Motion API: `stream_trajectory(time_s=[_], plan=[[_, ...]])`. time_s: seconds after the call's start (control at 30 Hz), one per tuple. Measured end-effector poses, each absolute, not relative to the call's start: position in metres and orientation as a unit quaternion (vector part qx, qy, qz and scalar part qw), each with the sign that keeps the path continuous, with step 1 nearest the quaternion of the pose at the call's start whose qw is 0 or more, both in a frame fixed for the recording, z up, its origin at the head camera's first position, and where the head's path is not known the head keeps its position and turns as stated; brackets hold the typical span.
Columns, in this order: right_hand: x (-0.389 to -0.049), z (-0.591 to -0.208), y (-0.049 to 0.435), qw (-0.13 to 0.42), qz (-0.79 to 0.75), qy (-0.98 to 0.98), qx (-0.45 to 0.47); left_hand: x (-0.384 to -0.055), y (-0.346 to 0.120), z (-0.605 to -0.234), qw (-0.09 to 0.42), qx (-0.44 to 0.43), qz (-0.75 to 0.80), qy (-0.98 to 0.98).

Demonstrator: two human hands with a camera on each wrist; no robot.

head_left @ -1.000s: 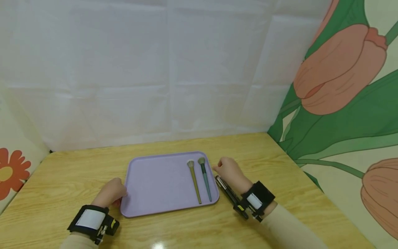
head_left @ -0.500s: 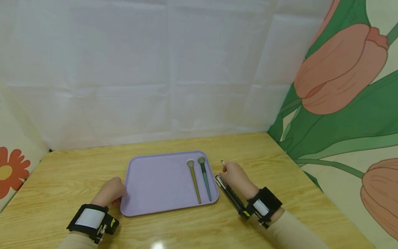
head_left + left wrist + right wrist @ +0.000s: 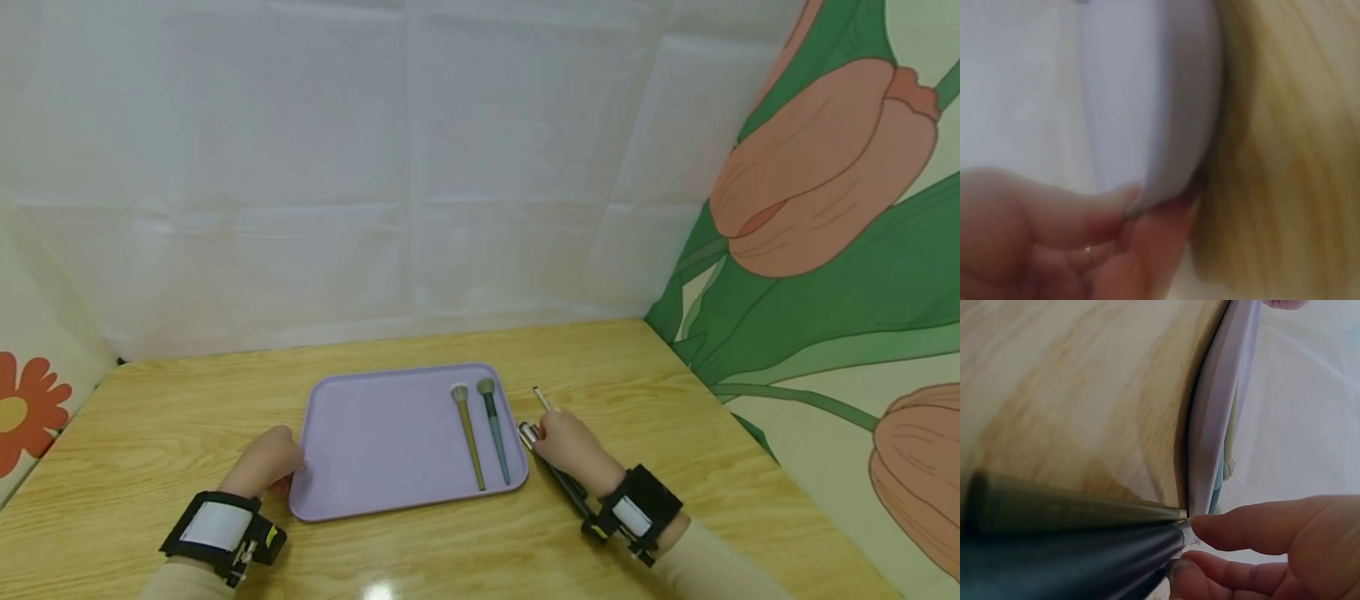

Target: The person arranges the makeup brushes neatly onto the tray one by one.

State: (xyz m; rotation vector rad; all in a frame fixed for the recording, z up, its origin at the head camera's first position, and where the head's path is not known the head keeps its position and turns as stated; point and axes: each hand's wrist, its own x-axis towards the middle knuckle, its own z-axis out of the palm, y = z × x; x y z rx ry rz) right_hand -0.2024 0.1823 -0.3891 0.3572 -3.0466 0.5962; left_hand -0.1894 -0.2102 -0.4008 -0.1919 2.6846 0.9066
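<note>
In the head view, a lilac tray [image 3: 386, 446] lies on the table. My left hand [image 3: 266, 462] pinches its left rim; the left wrist view shows the thumb over the tray's edge [image 3: 1182, 112] and fingers beneath. On the tray's right side lie a makeup brush with an olive handle [image 3: 470, 442] and one with a teal handle [image 3: 498, 442]. Beside the right rim, my right hand [image 3: 573, 446] holds the metal end of a dark-handled brush [image 3: 1104, 556] between thumb and fingertips. Another dark greenish handle [image 3: 1072, 509] lies alongside it.
A thin light stick [image 3: 542, 398] shows on the wooden table [image 3: 420, 550] just beyond the right hand. White sheeting [image 3: 390, 167] stands behind the table, and a tulip-printed panel [image 3: 817, 183] borders the right side.
My right hand has moved right and toward me, from beside the tray's rim down to the dark-handled brushes, uncovering the thin stick. The left hand and the tray stay put.
</note>
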Motion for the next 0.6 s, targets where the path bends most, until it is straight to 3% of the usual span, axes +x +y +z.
stream_trajectory(time_s=[0.6], plan=[[-0.2020,-0.3951,0.1787,-0.001,0.127,-0.987,0.101,-0.1876,-0.2067,-0.3936,0.152,-0.087,0.310,0.934]])
